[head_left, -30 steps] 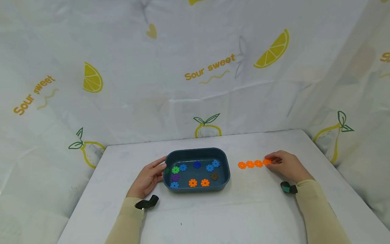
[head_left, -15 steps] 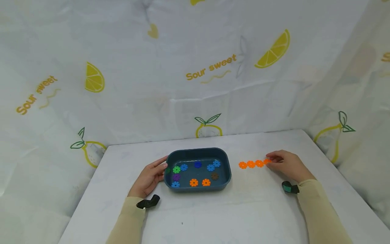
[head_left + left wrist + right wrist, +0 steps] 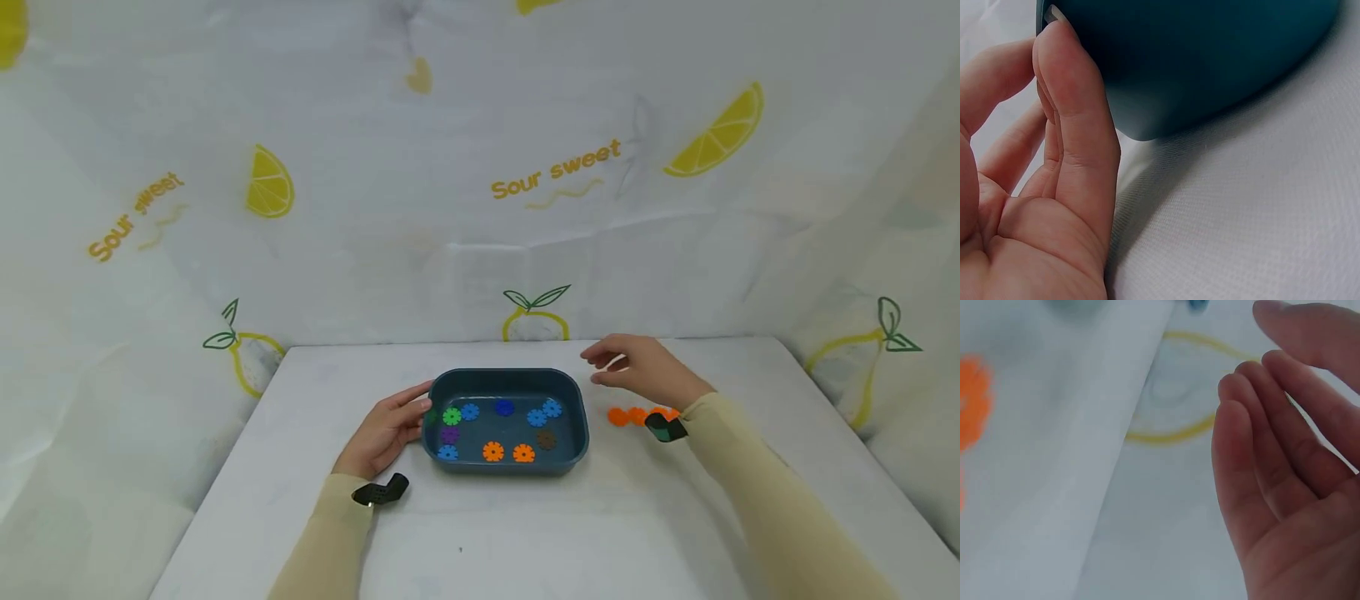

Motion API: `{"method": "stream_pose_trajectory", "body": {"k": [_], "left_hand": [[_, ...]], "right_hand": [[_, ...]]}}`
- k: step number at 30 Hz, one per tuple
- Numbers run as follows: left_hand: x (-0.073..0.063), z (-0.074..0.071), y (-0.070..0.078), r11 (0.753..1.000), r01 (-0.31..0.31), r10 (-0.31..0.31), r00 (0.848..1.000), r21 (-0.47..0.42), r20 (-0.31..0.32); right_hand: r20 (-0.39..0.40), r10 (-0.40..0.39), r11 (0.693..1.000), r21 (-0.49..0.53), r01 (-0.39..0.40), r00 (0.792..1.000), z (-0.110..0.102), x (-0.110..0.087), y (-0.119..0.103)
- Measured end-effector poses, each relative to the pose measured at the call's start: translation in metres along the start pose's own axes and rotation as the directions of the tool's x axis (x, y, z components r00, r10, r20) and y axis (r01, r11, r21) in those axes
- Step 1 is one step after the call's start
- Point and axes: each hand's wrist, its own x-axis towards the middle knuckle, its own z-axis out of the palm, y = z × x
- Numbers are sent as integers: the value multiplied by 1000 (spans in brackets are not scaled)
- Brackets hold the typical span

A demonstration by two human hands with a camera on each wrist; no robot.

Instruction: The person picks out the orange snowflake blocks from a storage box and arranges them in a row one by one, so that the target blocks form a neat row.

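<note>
Across the white desk (image 3: 465,529), the left hand (image 3: 384,435) clamps its fingers on the dark-blue tray (image 3: 506,468) of notched discs (image 3: 493,451), probably for steadiness, while the right hand (image 3: 647,367), fingers and thumb apart, empty, hovers beyond orange discs (image 3: 637,416) lined up beside the tray.

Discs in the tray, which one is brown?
The lower-right disc in the tray, beside an orange disc; the others are blue, green, purple or orange.

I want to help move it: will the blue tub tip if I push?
Probably not: the tub looks wide and low, and sits flat on the table. It's likely stiff: its wall looks unbent where the left hand holds it. Discs inside look loose, so may slide.
</note>
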Motion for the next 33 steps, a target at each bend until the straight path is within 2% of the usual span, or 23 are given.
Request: {"method": "stream_pose_trajectory", "body": {"k": [3, 7, 12, 17, 20, 23, 28, 33], "left_hand": [[1, -2, 0, 1000, -8, 8, 1000, 9, 4], [1, -2, -1, 1000, -5, 5, 1000, 11, 2], [2, -4, 0, 1000, -10, 10, 1000, 17, 1], [3, -5, 1, 1000, -14, 14, 1000, 23, 7], [5, -3, 2, 1000, -13, 13, 1000, 18, 18], [6, -1, 3, 1000, -12, 12, 1000, 10, 24], [4, -3, 4, 1000, -8, 8, 1000, 4, 24], [4, -5, 3, 1000, -10, 10, 1000, -13, 20]], "right_hand": [[85, -82, 997, 15, 81, 993, 11, 25, -24], [207, -133, 991, 25, 131, 969, 30, 46, -47], [360, -160, 985, 2, 171, 919, 54, 66, -69], [471, -160, 978, -46, 205, 868, 79, 81, -78], [518, -146, 974, -73, 214, 843, 91, 87, -80], [548, -131, 972, -95, 216, 826, 101, 89, -81], [590, -144, 960, -109, 256, 794, 116, 89, -88], [602, -161, 956, -102, 276, 782, 126, 90, -93]]}}
